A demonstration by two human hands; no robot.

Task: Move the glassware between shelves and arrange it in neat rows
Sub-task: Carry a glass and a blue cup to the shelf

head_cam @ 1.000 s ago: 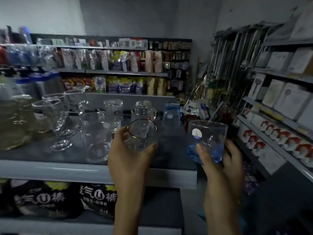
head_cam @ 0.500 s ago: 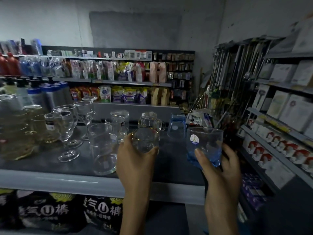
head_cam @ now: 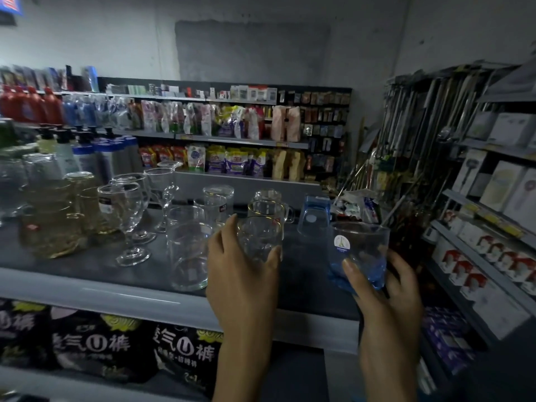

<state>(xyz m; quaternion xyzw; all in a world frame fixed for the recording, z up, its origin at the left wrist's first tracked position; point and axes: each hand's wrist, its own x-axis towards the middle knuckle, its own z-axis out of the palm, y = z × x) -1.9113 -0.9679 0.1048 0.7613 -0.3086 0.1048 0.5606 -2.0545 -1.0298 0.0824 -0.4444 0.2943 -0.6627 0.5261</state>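
**Two glasses in hand at the glassware shelf**

Dim shop aisle. Left grip [head_cam: 240,265] clenched round a clear gold-rimmed glass [head_cam: 261,239], thumb on the right side, fingers wrapped round the left. Glass upright, over the right part of the grey shelf [head_cam: 87,288]. Its base is hidden behind the hand, so cannot tell if it touches the shelf.

Right grip [head_cam: 385,291] grasping a blue tumbler [head_cam: 358,256] low down, thumb across the front. Tumbler upright, round white sticker facing the camera, held in the air at the shelf's right end.

On the shelf:
- tall clear tumbler [head_cam: 188,253], just left of the left grip
- two gold-rimmed mugs [head_cam: 268,208], directly behind the held clear glass
- upturned blue tumbler [head_cam: 314,216], behind and between the two hands
- stemmed goblets [head_cam: 124,210] in a file running back
- amber glasses [head_cam: 55,219], far left

Black printed packets [head_cam: 95,343] fill the shelf below. White boxes [head_cam: 504,187] line the racks on the right.
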